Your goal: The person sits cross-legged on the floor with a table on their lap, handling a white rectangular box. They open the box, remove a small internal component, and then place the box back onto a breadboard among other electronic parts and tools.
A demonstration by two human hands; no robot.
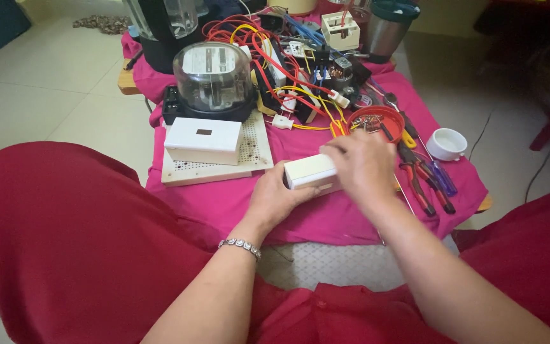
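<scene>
Both hands, left hand (275, 197) and right hand (361, 162), grip a cream rectangular box (310, 172) above the pink cloth (300, 143).

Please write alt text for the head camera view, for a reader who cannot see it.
Two bare hands, left hand and right hand, hold a cream box over a pink cloth; a glass-domed meter, tangled wires and pliers lie nearby.

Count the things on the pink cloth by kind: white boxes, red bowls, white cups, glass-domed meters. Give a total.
White boxes: 2, one held by both hands, one on the perforated board
Red bowls: 1
White cups: 1
Glass-domed meters: 1
Total: 5
</scene>
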